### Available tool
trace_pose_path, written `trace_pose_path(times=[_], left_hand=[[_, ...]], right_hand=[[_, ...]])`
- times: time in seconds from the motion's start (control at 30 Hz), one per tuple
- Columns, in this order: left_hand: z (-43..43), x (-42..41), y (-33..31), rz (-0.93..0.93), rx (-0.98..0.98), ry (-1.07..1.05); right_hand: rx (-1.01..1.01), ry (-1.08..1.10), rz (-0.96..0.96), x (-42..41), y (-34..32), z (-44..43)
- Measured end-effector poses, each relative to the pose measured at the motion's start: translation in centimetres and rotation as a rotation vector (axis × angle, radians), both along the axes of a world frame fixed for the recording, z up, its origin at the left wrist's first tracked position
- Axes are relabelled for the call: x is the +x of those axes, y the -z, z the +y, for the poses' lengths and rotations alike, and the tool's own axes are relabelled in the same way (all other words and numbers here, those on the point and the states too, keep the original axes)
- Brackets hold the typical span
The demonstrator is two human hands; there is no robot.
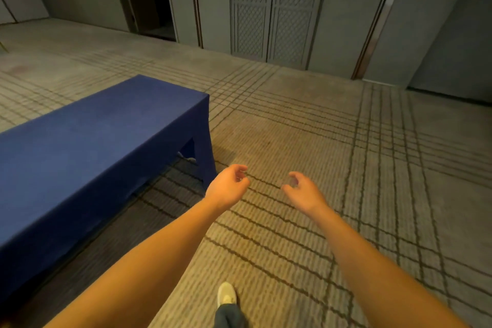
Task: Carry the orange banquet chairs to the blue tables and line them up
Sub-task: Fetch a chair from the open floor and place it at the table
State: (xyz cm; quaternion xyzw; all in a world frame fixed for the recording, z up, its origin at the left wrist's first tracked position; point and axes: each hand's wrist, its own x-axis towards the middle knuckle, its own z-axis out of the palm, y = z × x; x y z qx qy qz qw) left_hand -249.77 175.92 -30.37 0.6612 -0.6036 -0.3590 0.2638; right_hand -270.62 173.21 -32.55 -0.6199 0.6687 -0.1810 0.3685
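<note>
Pale sneaker (226, 295) at 6 o'clock on striped beige carpet (346, 141). My left hand (227, 186) and right hand (300, 189) are out front, both empty, fingers loosely curled. Long table under a dark blue cloth (93, 141) at 9–10 o'clock, no chair along its visible side. Orange banquet chairs out of view, so can't describe them. My guess: between carries, lining up left to do. Grey lattice doors (269, 8) at 12.

Deep blue table (87, 141) on tan carpet (319, 141) (dark grid lines), grey lattice-patterned doors (271, 8) behind.
</note>
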Motion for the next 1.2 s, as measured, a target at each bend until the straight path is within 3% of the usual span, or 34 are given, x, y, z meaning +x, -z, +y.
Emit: trace_pose_path(times=[0.57,0.97,1.2], left_hand=[[-37.9,0.5,1.1,-0.075,0.076,0.108],[-64.6,-1.6,1.7,-0.062,0.126,-0.139],[-73.9,2.2,1.3,-0.070,0.150,-0.262]], right_hand=[[0.019,0.033,-0.008,-0.3,0.4,-35.7],[0.003,-0.210,0.086,-2.0,-0.3,-67.1],[0.002,-0.384,0.124,2.0,-0.1,-81.1]])
